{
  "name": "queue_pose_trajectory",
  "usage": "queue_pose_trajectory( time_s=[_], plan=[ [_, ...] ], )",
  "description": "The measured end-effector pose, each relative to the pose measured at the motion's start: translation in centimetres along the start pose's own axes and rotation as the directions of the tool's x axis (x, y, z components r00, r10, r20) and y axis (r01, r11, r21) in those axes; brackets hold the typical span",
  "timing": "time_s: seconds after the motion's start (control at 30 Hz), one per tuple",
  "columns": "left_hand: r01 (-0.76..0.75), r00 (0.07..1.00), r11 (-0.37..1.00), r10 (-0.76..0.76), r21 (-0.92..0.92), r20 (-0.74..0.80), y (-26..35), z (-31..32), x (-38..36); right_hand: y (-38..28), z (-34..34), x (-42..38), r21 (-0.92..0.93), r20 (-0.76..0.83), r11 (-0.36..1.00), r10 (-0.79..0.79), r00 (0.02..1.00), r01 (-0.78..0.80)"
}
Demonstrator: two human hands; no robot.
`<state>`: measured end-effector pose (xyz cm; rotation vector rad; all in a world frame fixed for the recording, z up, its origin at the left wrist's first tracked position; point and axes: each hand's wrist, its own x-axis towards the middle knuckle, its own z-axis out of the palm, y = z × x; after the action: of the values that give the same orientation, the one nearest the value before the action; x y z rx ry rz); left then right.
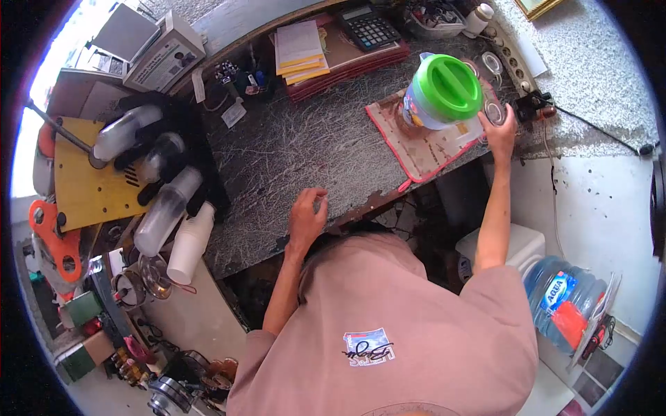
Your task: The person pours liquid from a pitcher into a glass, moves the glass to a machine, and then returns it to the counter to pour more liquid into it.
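Observation:
My right hand (499, 133) is at the table's right end, thumb and fingers around a small clear glass (494, 112) seen from above. Just left of it stands a pitcher with a bright green screw lid (449, 87) and a printed, see-through body. The pitcher rests on a worn, pink-edged cloth mat (423, 154). My left hand (309, 213) is at the front edge of the scratched dark table (291, 145), fingers loosely bent and apart, with nothing in it.
More glasses (492, 64) stand behind the pitcher. Papers (300, 45) and a calculator (370, 28) lie at the back. Stacked cups (191, 243) stick out on the left. A power strip (513, 61) runs along the right edge; a water bottle (563, 298) is lower right.

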<state>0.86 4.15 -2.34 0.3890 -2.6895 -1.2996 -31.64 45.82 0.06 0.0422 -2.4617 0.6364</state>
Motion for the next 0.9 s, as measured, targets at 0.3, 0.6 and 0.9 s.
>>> queue_pose_trajectory(
  time_s=[0.3,0.6,0.9],
  plan=[
    [-0.068,0.998,0.99,0.07,-0.124,0.008,0.8,-0.7,-2.0,-5.3,-5.4,-4.8,0.143,0.075,0.938,0.308,0.948,-0.316],
    [0.113,0.967,0.83,0.035,-0.547,0.252,7.2,-0.2,-2.1,-17.0,-10.5,-20.0,0.707,0.672,0.036,0.28,0.686,-0.707],
    [-0.039,0.979,0.827,-0.081,-0.561,-0.188,6.7,-2.6,0.1,-25.0,-1.3,-24.2,0.508,0.862,0.138,-0.081,0.501,-0.85]
  ],
)
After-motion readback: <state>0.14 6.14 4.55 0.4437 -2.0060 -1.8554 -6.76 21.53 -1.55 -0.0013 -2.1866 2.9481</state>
